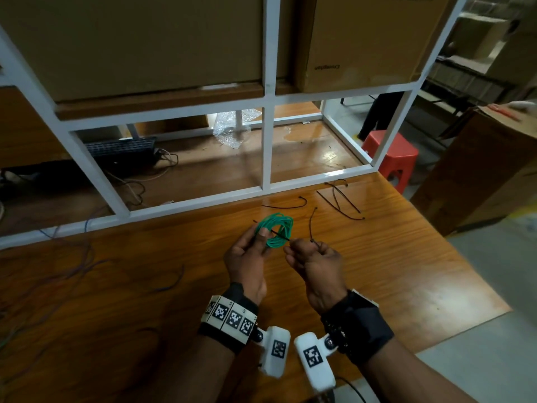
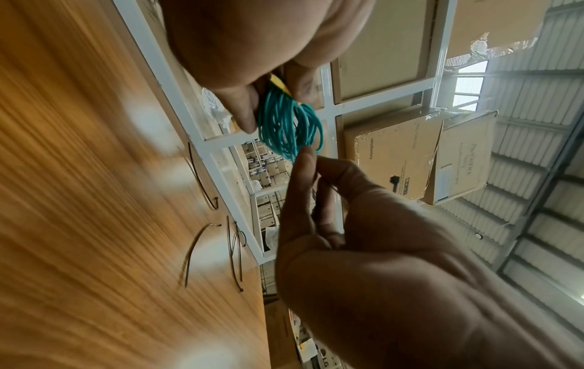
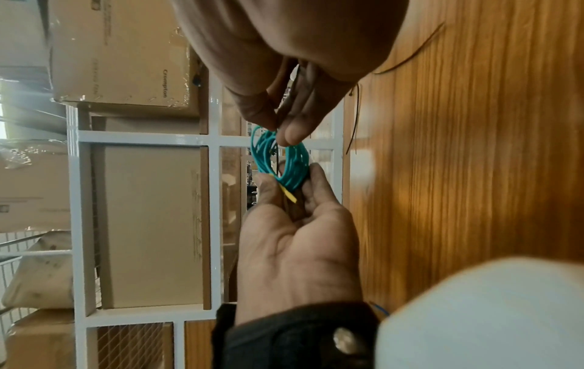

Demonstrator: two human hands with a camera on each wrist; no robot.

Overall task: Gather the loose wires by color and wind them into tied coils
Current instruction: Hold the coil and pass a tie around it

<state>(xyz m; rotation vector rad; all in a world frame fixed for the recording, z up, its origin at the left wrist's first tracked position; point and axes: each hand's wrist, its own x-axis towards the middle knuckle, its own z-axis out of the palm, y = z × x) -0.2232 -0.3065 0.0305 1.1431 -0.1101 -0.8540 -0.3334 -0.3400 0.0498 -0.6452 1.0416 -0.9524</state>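
A coil of green wire [image 1: 276, 232] is held above the wooden table [image 1: 377, 271]. My left hand [image 1: 260, 238] grips its near side between thumb and fingers. A yellow wire end [image 2: 279, 83] shows in that grip. A thin black cable tie [image 1: 279, 234] runs across the coil's opening, and my right hand [image 1: 293, 246] pinches its near end just right of the coil. The right wrist view shows the right fingertips [image 3: 290, 134] touching the coil [image 3: 279, 162], with the left hand [image 3: 294, 237] below it. A second tie curls up from the right hand.
Several loose black cable ties [image 1: 338, 199] lie on the table behind the hands. Loose blue and purple wires [image 1: 72, 257] trail over its left part. A white metal rack [image 1: 267, 158] with cardboard boxes stands along the far edge. A red stool [image 1: 392, 158] is beyond the right corner.
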